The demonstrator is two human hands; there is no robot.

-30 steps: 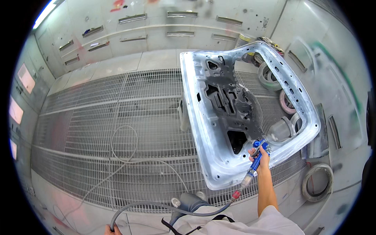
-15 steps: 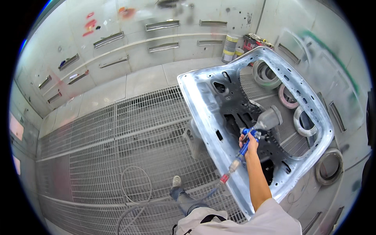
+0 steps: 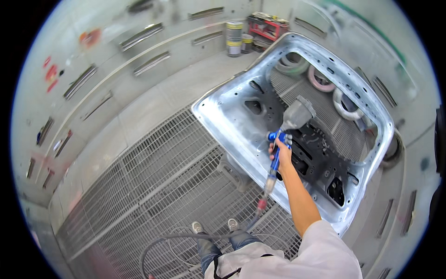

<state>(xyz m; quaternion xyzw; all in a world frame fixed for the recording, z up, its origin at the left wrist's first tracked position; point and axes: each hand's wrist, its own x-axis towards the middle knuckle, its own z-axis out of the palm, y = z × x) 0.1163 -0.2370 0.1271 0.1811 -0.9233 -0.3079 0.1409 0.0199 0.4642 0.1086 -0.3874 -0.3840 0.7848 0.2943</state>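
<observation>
My right hand (image 3: 281,153) is wrapped round the blue handle of a spray gun (image 3: 278,160). A grey paint cup (image 3: 298,113) sits on top of the gun, tilted away from me. From the handle's lower end, past a red coupling (image 3: 262,204), an air hose (image 3: 186,236) runs down to the left. Gun and hand are over a bare-metal car door-like panel (image 3: 227,107) with a large window opening and a dark, perforated middle. Whether the gun touches the panel, I cannot tell. My left hand does not show; a tiny pinkish spot by the hose at the lower edge is unclear.
Metal floor grating (image 3: 153,186) lies left of the panel, under my feet. A grey support (image 3: 234,172) stands beneath the panel's near side. Cans (image 3: 234,39) and a red cart (image 3: 267,28) stand at the back wall. Rings of tape or hose (image 3: 346,106) show through the opening.
The view has turned, so the panel and cans appear further left. My right hand with the spray gun has shifted left and farther along the panel. Both my feet now show.
</observation>
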